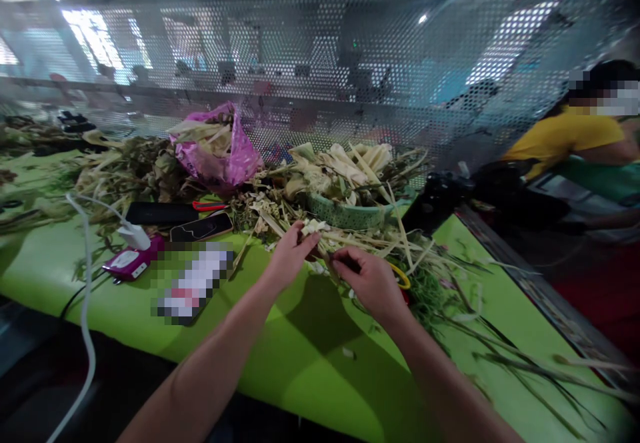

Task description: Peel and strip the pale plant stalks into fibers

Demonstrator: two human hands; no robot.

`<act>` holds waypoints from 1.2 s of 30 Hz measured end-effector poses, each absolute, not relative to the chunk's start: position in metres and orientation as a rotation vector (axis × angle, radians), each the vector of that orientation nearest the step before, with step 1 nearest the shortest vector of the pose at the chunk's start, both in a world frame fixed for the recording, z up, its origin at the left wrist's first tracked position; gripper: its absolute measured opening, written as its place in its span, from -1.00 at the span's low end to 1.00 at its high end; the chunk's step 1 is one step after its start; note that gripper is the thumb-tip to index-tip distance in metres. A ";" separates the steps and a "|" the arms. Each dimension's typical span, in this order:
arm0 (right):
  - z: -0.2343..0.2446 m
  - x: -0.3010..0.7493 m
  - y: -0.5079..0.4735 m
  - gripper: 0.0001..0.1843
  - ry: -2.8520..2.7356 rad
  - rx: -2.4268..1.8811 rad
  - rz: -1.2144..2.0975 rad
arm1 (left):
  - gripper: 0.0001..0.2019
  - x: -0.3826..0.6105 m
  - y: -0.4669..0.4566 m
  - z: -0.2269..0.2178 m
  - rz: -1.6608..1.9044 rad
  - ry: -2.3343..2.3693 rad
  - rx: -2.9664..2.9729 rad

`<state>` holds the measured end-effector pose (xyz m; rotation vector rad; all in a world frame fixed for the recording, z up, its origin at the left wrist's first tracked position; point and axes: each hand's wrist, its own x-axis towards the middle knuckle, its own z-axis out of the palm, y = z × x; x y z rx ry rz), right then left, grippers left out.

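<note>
Cream, ruffled, flower-like husk piece (314, 226) pinched in left hand (291, 254); tan stem (326, 261) slants down toward right hand (369, 281), grip there unclear.

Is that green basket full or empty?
Full: pale, dry-looking plant strips are heaped above the rim of the green basket.

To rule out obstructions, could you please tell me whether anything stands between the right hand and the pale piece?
Nothing visible does: the right hand is right at the lower end of the pale piece, which the left hand holds higher up.
</note>
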<state>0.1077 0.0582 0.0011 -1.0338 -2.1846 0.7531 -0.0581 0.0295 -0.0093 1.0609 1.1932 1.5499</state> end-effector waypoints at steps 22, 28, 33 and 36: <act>0.001 0.107 0.058 -0.84 -2.263 -1.053 0.712 | -0.59 -0.059 0.030 -0.012 1.516 1.152 0.955; -0.006 0.104 0.064 -0.84 -2.007 -1.021 1.252 | -0.69 -0.059 0.026 -0.005 1.482 1.083 0.928; -0.001 0.103 0.063 -0.79 -1.871 -0.990 1.482 | -0.71 -0.060 0.025 -0.007 1.462 1.010 0.906; -0.002 0.104 0.062 -0.84 -1.936 -0.994 1.372 | -0.71 -0.061 0.026 -0.009 1.454 1.014 0.911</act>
